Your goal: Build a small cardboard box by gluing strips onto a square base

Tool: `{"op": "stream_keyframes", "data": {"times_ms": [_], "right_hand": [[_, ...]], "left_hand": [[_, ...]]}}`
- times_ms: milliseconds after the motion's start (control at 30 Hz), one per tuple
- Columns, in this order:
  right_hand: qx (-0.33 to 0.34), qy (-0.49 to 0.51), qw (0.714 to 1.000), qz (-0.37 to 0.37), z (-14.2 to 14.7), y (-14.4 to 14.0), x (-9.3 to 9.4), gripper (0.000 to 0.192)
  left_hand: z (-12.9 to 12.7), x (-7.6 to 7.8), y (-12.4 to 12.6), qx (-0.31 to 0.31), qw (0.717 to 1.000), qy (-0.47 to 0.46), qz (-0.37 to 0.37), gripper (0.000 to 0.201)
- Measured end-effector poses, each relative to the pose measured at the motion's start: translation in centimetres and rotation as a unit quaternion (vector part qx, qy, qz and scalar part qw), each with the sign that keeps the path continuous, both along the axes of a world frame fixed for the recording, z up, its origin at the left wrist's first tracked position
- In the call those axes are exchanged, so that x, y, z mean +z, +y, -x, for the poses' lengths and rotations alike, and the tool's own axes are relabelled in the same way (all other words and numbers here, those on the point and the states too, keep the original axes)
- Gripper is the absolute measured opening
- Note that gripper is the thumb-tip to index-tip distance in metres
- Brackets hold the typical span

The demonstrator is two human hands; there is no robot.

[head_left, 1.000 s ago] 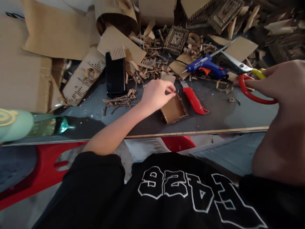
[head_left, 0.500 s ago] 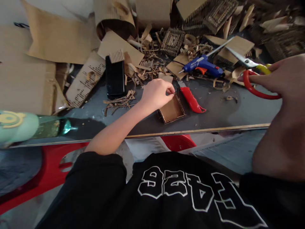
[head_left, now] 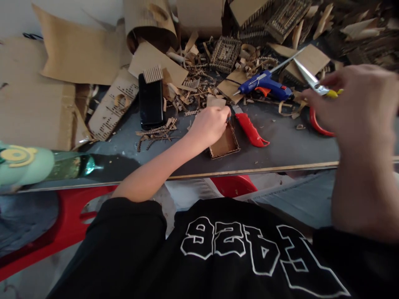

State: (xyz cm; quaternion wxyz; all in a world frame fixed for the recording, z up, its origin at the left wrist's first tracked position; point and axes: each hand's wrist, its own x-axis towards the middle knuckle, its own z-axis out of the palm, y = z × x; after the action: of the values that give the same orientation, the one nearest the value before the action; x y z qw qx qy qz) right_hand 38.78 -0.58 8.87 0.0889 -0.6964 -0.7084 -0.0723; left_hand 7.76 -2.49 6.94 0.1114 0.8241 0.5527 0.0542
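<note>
A small open cardboard box (head_left: 225, 143) with corrugated edges lies near the table's front edge. My left hand (head_left: 209, 124) is closed in a pinch at its far wall; the hand covers that part, and the fingertips are partly hidden. To the right, my right hand (head_left: 358, 97), blurred by motion, is closed around the handles of a pair of scissors (head_left: 308, 77) with red and yellow grips. Their blades are spread and point away to the left. Between the hands lie a red-handled knife (head_left: 252, 131) and a blue glue gun (head_left: 264, 85) with an orange trigger.
A black phone (head_left: 151, 101) lies left of the box, beside a wooden ruler-like board (head_left: 112, 104). Cardboard scraps (head_left: 193, 74) and corrugated pieces cover the back of the table (head_left: 286, 145). A green bottle (head_left: 28, 164) lies at the left front. Large cardboard sheets (head_left: 34, 108) stand behind it.
My right hand has moved left and turned over the scissors, which have shifted slightly left. The small box has slid a little left, with my left hand still at its far wall.
</note>
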Motion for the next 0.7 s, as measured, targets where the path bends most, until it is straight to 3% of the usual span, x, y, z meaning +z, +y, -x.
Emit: {"op": "stream_keyframes", "data": {"times_ms": [100,167,300,433,567,700], "right_hand": [[0.112,0.079,0.988,0.068,7.8,-2.8,0.3,0.031],[0.163,0.076,0.977,0.116,10.5,-3.6,-0.8,0.031],[0.171,0.063,0.976,0.115,9.9,-3.0,-3.1,0.028],[0.175,0.075,0.98,0.052,8.5,-2.4,-3.4,0.025],[0.24,0.111,0.964,0.005,10.0,-3.2,-3.8,0.036],[0.268,0.103,0.957,-0.025,11.9,-4.2,-5.6,0.039]], "left_hand": [[-0.1,-0.4,0.0,-0.013,0.999,0.008,-0.031,0.029],[0.1,-1.0,0.2,-0.023,0.998,-0.005,-0.052,0.028],[0.6,-2.3,0.7,-0.033,0.996,-0.047,-0.07,0.024],[1.6,-3.2,0.5,-0.045,0.99,-0.098,-0.088,0.028],[3.2,-3.3,0.5,-0.079,0.973,-0.165,-0.142,0.038],[4.1,-3.9,1.3,-0.124,0.964,-0.179,-0.154,0.03]]}}
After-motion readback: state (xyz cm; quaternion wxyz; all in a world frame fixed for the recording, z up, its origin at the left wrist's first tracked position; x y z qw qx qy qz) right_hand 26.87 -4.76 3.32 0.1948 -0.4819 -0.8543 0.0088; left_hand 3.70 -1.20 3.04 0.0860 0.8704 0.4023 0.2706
